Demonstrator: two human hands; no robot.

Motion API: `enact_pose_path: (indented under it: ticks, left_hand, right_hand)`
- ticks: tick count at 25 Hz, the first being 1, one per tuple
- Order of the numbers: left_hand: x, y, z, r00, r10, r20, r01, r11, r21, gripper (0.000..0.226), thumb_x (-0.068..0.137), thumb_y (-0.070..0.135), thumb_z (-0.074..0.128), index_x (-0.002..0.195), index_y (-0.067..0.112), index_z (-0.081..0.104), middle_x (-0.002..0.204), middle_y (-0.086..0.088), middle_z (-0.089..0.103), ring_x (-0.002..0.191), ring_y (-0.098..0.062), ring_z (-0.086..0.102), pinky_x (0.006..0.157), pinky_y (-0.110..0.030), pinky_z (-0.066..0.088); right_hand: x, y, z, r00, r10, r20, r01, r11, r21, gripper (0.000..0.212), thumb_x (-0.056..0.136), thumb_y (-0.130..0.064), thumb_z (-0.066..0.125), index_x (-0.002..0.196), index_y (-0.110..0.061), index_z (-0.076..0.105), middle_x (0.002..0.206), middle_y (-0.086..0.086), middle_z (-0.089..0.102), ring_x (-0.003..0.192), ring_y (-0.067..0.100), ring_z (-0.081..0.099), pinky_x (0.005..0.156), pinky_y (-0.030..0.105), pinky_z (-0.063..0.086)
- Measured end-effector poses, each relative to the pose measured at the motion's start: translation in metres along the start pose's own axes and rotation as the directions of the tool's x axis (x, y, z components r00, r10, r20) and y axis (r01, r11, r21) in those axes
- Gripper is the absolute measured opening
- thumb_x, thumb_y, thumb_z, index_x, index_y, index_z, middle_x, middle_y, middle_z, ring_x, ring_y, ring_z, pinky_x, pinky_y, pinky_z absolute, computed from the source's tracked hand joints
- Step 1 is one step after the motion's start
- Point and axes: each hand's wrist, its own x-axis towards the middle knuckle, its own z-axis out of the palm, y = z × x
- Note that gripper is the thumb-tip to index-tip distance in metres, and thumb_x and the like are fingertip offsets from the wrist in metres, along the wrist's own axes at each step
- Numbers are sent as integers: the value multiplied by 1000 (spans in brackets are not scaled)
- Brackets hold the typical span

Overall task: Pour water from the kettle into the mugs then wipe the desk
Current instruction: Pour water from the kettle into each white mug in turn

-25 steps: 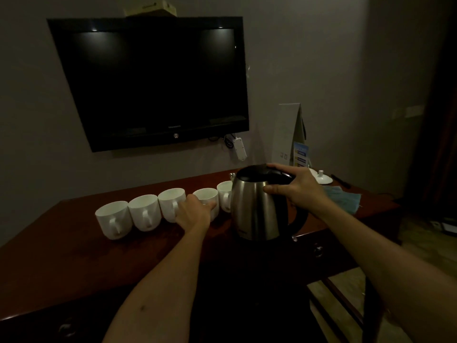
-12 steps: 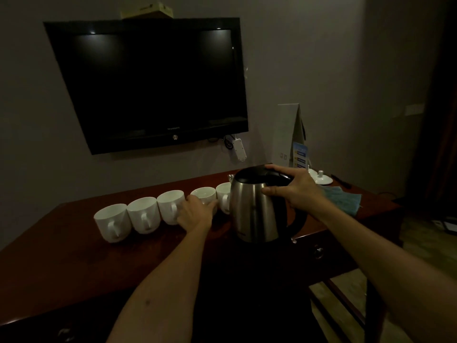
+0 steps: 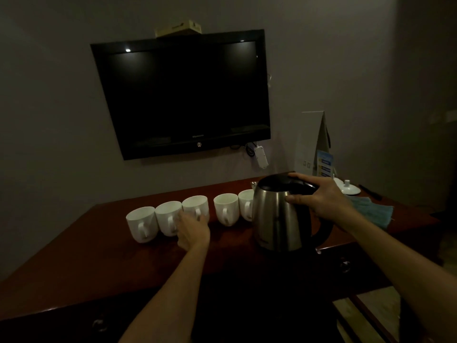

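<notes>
The kettle stands upright on the desk, right of a row of five mugs running left along the far side. Your right hand is nearer it, fingers and thumb curled over the lid and handle top. Your left hand touches the third mug; whether it grips cannot be determined. Pour leftward.

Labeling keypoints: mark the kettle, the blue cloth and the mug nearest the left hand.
kettle [image 3: 279, 219]: head view, on the steel body.
blue cloth [image 3: 371, 212]: head view, on the folded top surface.
third mug from the left [image 3: 195, 204]: head view, on the white wall below the rim.
</notes>
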Motion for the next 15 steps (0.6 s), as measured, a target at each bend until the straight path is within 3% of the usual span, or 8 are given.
enact_pose_path:
  ticks: [7,9,13,15]
  left_hand:
    - [15,8,7,999,33,-8,-33,999,-25,55,100,20,57,151,11,37,144,-15,52,132,-34,49,99,-49,45]
    - [17,7,4,1000,15,18,-15,1000,12,57,96,26,61,148,11,40,141,-14,54,129,-33,52,96,-48,46]
    - [19,0,-14,995,1,101,-11,995,103,67,83,40,77,137,11,49,130,-11,61,121,-31,57,87,-44,44]
    - [23,-6,-25,988,12,154,-36,987,156,68,77,47,80,128,10,56,121,-10,64,114,-31,60,82,-42,45]
  right_hand:
    - [2,2,0,1000,-23,-12,24,999,35,62,70,-27,85,126,-39,60,118,0,67,113,20,61,97,40,52]
    - [1,0,0,1000,-27,0,27,999,40,62,71,-23,85,127,-35,60,118,-1,67,114,19,60,95,36,51]
    - [1,-3,-3,1000,-18,21,17,999,44,64,71,-19,85,129,-30,62,120,1,67,115,20,60,98,41,51]
    - [0,-5,-5,999,-12,47,10,999,51,63,72,-16,84,128,-32,61,119,1,67,113,18,61,94,35,52]
